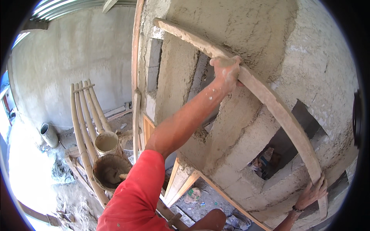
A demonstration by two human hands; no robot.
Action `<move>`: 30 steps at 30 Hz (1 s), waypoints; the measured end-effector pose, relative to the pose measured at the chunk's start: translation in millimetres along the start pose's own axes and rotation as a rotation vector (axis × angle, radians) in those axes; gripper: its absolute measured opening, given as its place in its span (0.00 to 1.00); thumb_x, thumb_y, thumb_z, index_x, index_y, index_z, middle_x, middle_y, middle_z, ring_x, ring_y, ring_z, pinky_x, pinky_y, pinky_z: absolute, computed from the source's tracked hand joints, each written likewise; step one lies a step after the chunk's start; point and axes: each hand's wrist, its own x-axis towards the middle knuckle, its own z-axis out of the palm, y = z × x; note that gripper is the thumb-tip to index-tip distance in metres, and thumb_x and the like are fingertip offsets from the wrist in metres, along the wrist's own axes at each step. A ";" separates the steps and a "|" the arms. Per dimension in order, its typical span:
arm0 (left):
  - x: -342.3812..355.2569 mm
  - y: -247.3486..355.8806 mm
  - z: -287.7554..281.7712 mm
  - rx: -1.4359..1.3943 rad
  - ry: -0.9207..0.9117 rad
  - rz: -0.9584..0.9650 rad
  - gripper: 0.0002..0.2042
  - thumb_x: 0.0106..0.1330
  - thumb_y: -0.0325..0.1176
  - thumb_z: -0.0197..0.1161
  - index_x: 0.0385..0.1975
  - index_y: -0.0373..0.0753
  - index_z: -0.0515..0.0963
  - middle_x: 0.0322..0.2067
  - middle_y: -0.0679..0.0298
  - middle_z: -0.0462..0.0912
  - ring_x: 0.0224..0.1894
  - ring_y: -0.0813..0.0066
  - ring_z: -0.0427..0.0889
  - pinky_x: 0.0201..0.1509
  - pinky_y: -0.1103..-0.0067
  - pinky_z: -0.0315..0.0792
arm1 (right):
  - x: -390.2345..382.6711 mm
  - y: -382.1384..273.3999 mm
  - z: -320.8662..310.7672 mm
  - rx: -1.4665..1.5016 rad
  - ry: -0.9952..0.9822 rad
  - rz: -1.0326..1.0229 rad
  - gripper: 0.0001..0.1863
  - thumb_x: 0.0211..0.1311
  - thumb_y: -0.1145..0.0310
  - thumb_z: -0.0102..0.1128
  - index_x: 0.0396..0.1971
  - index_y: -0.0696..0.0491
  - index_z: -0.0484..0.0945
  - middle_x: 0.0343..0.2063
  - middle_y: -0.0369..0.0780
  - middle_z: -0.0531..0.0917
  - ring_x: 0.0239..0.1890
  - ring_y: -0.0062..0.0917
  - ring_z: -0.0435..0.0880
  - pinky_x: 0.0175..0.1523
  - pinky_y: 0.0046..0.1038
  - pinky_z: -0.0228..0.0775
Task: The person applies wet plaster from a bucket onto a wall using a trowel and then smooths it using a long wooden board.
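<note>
Wooden straightedge: long, mortar-stained board (272, 100) slanting from upper left to lower right across the rough wall (235, 23); whether its whole edge touches the plaster, I cannot tell.
Upper grip: left hand (227, 70) clamped around the board above its middle, arm stretched out, probably to bear its weight.
Lower grip: right hand (311, 195) closed over it near the bottom end; the wide spacing likely stops the length from twisting.
Wall edges: the board's top end lies near the upright timber strip (137, 46) at the wall's left margin; its lower stretch passes beside the dark rectangular opening (304, 117), where it would lack backing.
Timber border: a wooden edge (231, 201) runs below, beside the knee (216, 218).
Pole side: slim poles (80, 109), a pale bucket (116, 152) and a dark mortar bucket (103, 163) stand left of the red sleeve (133, 192), limiting room for that elbow.
</note>
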 end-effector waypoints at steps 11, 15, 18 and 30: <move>160.8 79.7 -11.2 0.456 -0.273 0.445 0.25 0.57 0.31 0.65 0.49 0.28 0.60 0.45 0.43 0.74 0.39 0.49 0.81 0.33 0.57 0.83 | 131.7 -56.2 -14.5 0.179 0.238 -0.133 0.28 0.53 0.61 0.62 0.57 0.45 0.71 0.49 0.41 0.74 0.53 0.34 0.70 0.60 0.45 0.54; 86.2 74.7 20.7 -0.014 -0.103 0.040 0.26 0.55 0.29 0.65 0.49 0.26 0.59 0.43 0.41 0.74 0.38 0.46 0.81 0.33 0.54 0.82 | 130.7 -27.0 -16.8 0.064 0.165 -0.164 0.28 0.52 0.63 0.63 0.57 0.45 0.71 0.50 0.41 0.74 0.55 0.36 0.70 0.63 0.46 0.52; 56.5 44.4 20.9 -0.029 -0.036 0.012 0.28 0.56 0.27 0.63 0.42 0.29 0.45 0.41 0.37 0.70 0.38 0.46 0.81 0.35 0.55 0.83 | 98.1 3.5 -5.5 0.094 0.105 -0.161 0.28 0.51 0.66 0.63 0.56 0.46 0.71 0.50 0.44 0.73 0.56 0.40 0.68 0.63 0.45 0.52; 62.9 74.1 42.6 0.186 -0.201 0.216 0.17 0.65 0.34 0.55 0.44 0.24 0.70 0.34 0.38 0.78 0.21 0.57 0.83 0.13 0.83 0.80 | 123.3 -9.1 -22.8 0.157 0.193 -0.156 0.28 0.52 0.68 0.63 0.56 0.53 0.70 0.48 0.46 0.74 0.52 0.41 0.71 0.56 0.38 0.61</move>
